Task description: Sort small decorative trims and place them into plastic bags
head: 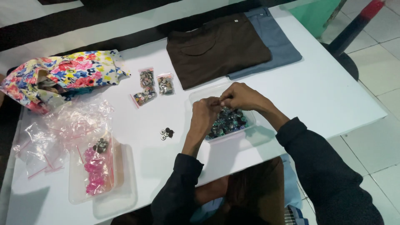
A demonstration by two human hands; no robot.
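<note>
One clear plastic tub [200,96] of dark mixed buttons sits on the white table [325,96], long axis running left-right, just in front of two folded garments: brown [216,50], blue-grey [277,41]. Both hands meet over the tub: left hand [205,114] and right hand [241,96], fingertips pinched together on something too small to tell. Left of the tub: three small button bags [152,85], a few loose buttons [166,133].

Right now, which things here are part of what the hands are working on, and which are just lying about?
In hand:
left hand and right hand, fingertips together
clear tray of buttons beneath them

Lying about:
loose buttons
three small bags of buttons
pink beads tub
empty plastic bags
floral cloth
brown and blue folded garments
</note>
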